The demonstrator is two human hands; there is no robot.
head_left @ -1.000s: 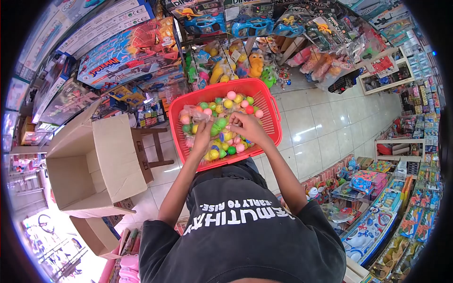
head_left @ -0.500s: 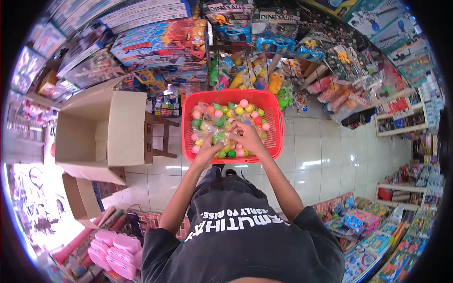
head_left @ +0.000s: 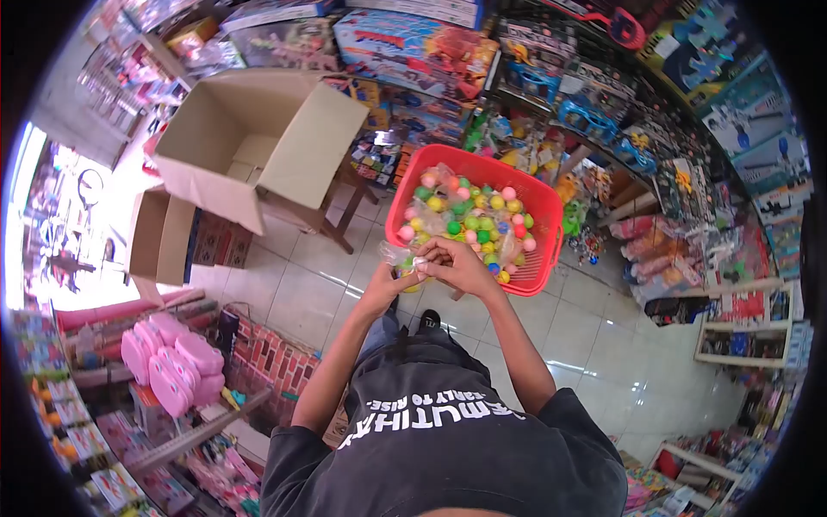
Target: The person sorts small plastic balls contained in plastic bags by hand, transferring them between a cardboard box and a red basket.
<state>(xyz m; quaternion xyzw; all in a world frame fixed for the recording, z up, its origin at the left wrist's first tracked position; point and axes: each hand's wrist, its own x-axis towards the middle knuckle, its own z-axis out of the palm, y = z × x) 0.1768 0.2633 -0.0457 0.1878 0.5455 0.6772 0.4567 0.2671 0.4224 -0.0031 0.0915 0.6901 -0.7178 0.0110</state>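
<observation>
In front of my body, just past the near left edge of the red basket (head_left: 544, 274), both hands are closed on a clear plastic bag (head_left: 394, 253). My left hand (head_left: 384, 288) pinches the bag with thumb and fingers. My right hand (head_left: 461, 267) meets it with bent fingers at a whitish, gathered bit of plastic. Green and yellow colours show around and below the fingers, partly hidden by them. Many small coloured balls (head_left: 485, 222), in pink, green, yellow and orange, fill the basket, with some clear plastic bags among them.
An open cardboard box (head_left: 314, 142) rests on a wooden stool (head_left: 338, 215) to the left. Toy packages (head_left: 413, 52) line the far shelves. Pink cases (head_left: 177, 362) are piled at lower left. Tiled floor (head_left: 551, 336) lies beneath the basket.
The view has turned, so the basket and cardboard box appear farther right. My hands have come from over the basket to its near edge, closer to my body, still holding the plastic bag.
</observation>
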